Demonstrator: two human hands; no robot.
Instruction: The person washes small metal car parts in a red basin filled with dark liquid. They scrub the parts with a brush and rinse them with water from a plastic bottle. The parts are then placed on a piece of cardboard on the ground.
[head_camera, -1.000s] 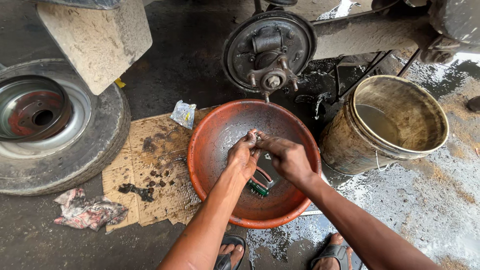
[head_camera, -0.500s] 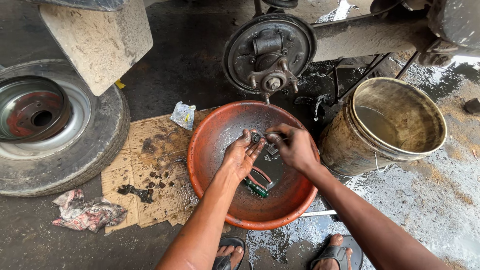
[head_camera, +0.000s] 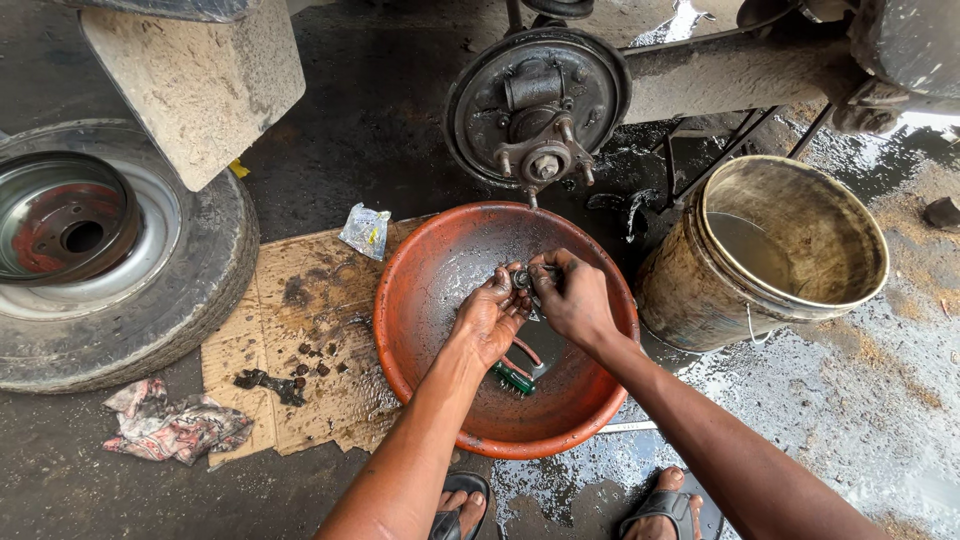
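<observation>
A dark, oil-stained workshop floor, wet in patches and dusted with sawdust at the right, seen from above by a person squatting in sandals. In the centre sits a wide, round orange basin (head_camera: 420, 330), its inside greasy and filmed with dirty liquid. Over the basin, the left hand (head_camera: 487, 318) and the right hand (head_camera: 572, 298) meet, both blackened with grease; the fingertips of both are pressed together around a small dark metal part (head_camera: 520, 278), pinching it between them just above the liquid. Under the hands, at the bottom of the basin, lies a green-handled brush (head_camera: 514, 378). Judging by this, the part is partway through cleaning: it still looks dark and oily, and other bits wait. Small black pieces (head_camera: 268, 382) lie scattered on a torn, stained sheet of cardboard (head_camera: 300, 290) left of the basin, beside a crumpled plastic packet (head_camera: 364, 230). Behind the basin hangs a bare, rusty round wheel hub (head_camera: 536, 108) on its axle, with studs showing and nothing refitted to it. A removed wheel (head_camera: 100, 260) with worn tyre lies flat at the far left, a dirty rag (head_camera: 172, 428) below it. A grimy bucket (head_camera: 770, 250) of cloudy liquid stands at the right.
</observation>
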